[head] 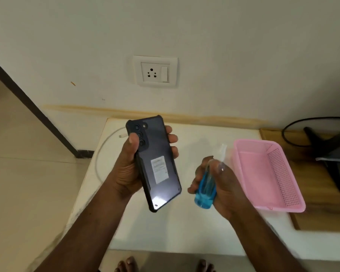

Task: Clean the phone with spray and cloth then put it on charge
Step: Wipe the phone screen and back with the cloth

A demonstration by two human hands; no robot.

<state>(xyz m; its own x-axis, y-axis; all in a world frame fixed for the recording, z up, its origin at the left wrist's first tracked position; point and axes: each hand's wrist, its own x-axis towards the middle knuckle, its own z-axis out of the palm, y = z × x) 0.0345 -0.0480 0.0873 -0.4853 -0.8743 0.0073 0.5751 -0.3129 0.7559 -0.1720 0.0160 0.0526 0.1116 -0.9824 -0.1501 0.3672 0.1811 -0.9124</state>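
Left hand (126, 165) wrapped round glossy dark phone (155, 163); right hand (218, 183) gripping clear blue spray bottle (205, 189); perforated pink basket (271, 173) just beyond right fingertips.

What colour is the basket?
Pink: the basket shows plainly in the head view.

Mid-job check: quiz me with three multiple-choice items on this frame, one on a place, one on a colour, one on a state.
1. Where is the pink perforated plastic basket?
A. right of both hands
B. on the floor
C. under the socket

2. The liquid in the clear spray bottle is:
A. green
B. blue
C. red

3. The dark phone in its black bumper case is:
A. lying flat
B. charging
C. held back-up

Key: 1 A, it sits at the white table's right edge; 2 B, the right hand holds it; 3 C, the left hand grips it, camera lenses showing.
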